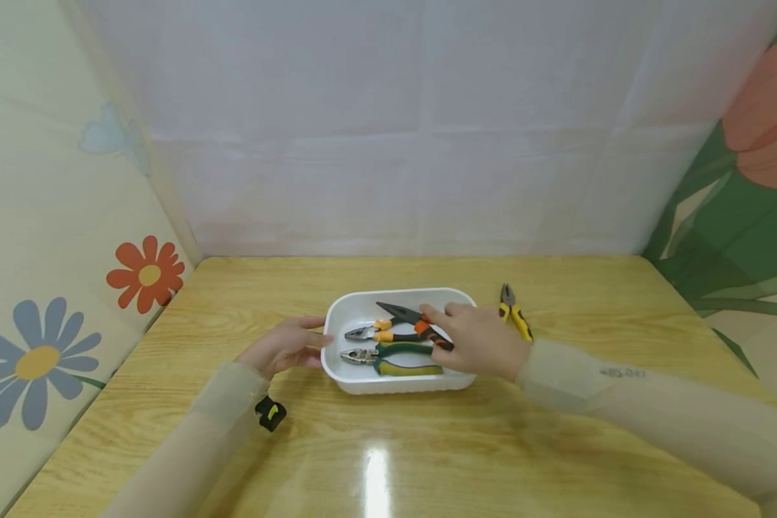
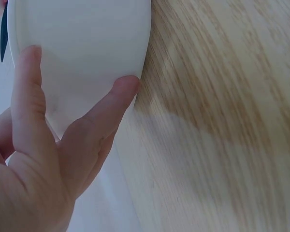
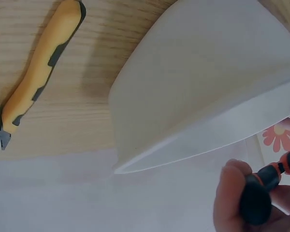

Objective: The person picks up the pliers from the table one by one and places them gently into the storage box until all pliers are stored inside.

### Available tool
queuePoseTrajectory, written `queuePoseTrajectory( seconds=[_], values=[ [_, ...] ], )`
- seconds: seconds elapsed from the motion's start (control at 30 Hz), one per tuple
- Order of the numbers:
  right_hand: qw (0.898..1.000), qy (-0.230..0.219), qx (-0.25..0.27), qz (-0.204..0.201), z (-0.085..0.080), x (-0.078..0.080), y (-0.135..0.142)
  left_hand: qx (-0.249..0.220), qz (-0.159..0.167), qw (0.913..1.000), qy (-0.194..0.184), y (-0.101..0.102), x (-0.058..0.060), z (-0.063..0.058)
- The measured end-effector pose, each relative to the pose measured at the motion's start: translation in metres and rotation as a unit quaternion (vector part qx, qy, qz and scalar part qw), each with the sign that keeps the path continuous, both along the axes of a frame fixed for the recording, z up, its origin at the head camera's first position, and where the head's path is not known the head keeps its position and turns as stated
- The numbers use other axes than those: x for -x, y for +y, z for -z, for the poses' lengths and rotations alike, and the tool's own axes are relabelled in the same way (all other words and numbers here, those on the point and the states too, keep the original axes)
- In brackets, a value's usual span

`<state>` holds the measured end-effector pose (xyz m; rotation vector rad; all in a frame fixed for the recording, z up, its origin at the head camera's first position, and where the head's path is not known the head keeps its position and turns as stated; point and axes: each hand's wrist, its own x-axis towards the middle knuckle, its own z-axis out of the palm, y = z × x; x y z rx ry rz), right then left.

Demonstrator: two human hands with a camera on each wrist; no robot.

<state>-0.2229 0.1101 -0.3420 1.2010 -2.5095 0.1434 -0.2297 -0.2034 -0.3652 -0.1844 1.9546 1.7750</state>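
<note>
A white tray (image 1: 398, 389) stands mid-table. My right hand (image 1: 482, 339) grips the red-and-black handles of long-nose pliers (image 1: 403, 312) over the tray, their dark jaws angled to the far left. In the right wrist view, fingers (image 3: 230, 195) wrap round a handle end. Beneath them in the tray lie pliers with orange-and-black handles (image 1: 383, 335). Nearer me lie pliers with green handles (image 1: 409, 370). At the tray's left end, my left hand (image 1: 285, 348) touches the outer wall with extended, spread fingers (image 2: 26, 92), seen in the left wrist view.
Yellow-and-black pliers (image 1: 518, 321) lie on the wooden table (image 1: 337, 453), right of the tray and behind my right forearm. A small black object (image 1: 270, 414) shows beside my left wrist. White cloth (image 1: 395, 194) hangs behind the table, with flower-patterned cloth (image 1: 39, 216) at the side.
</note>
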Motion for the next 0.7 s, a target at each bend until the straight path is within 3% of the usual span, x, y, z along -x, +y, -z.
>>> queuePoseTrajectory(
  seconds=[0.37, 0.7],
  values=[
    [0.999, -0.011, -0.051, 0.0, -0.003, 0.002, -0.014, 0.001, 0.0, 1.0, 0.001, -0.001, 0.0, 0.001],
    [0.998, -0.037, -0.043, -0.03, 0.0, 0.005, -0.024, -0.005, 0.007, 0.9999, 0.006, 0.001, -0.001, -0.001]
  ],
)
